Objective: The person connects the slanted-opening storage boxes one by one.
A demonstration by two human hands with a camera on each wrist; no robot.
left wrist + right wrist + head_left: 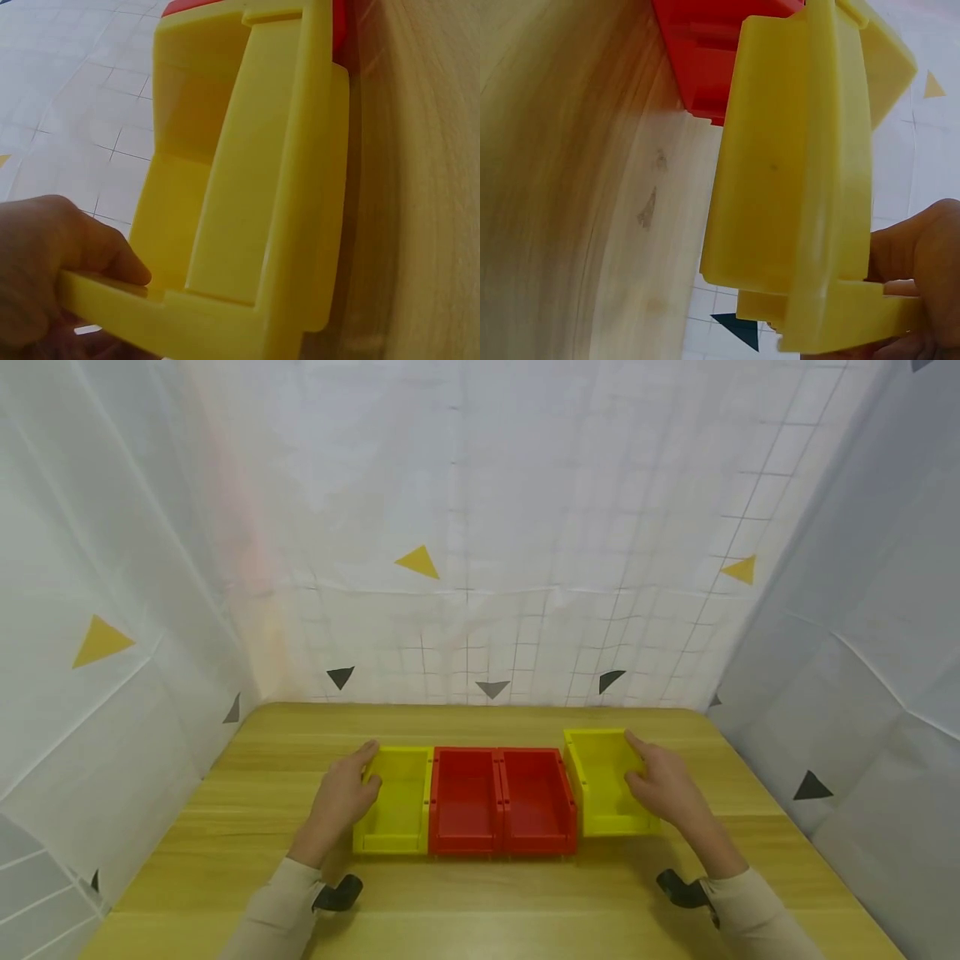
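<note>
Four plastic bins form a side-by-side row in the head view. At its left end is a yellow bin point(399, 789), its outer side wall pinched between the thumb and fingers of my left hand point(337, 797). Two red bins point(467, 793) fill the middle, touching each other. My right hand point(669, 787) grips the outer wall of the other yellow bin point(600, 772) at the right end. That bin sits higher than the red ones and slightly turned; the right wrist view shows its underside point(757, 165) off the table. The insides visible from above hold nothing.
The wooden table point(480, 910) runs under the bins. White sheeting point(480, 627) with yellow and dark triangles stands behind it and on both sides. A black wrist mount point(339, 893) juts from the left sleeve, another black mount point(681, 888) from the right.
</note>
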